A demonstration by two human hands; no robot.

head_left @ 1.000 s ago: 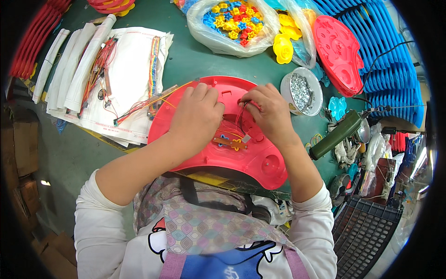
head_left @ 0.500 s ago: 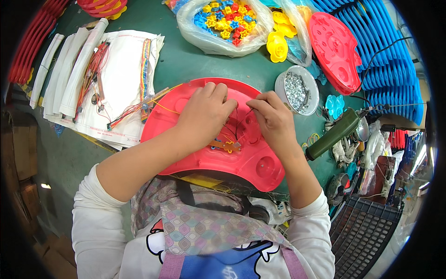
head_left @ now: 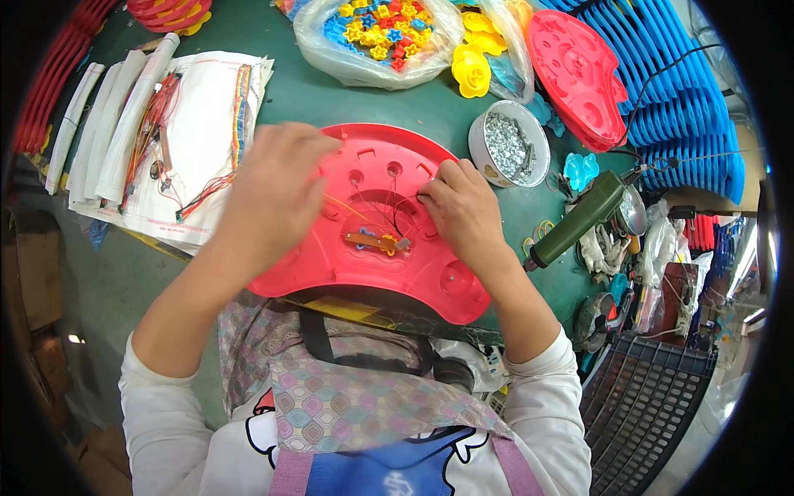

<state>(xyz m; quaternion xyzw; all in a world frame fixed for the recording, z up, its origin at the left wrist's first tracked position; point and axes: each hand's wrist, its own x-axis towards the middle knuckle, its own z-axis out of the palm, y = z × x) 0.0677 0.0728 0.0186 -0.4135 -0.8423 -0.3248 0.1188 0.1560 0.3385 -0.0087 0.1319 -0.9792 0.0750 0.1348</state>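
A red plastic shell lies on the table in front of me, its hollow side with posts and round wells facing up. Inside it sits a narrow brown circuit board with small blue and yellow parts under it. Thin wires, one of them dark, run up from the board. My right hand rests at the shell's right side, fingers pinched on the dark wire. Over the left rim, my left hand is smeared by motion, so its fingers do not show clearly. A yellow wire passes beside it.
White sheets with bundled wires lie left. Behind the shell stand a bag of coloured star pieces and a bowl of screws. A green electric screwdriver hangs right, near stacked blue parts and red shells.
My left hand has moved left, away from the wires, uncovering the shell's middle and the board. My right hand still pinches near the same spot. The whole view has shifted slightly.
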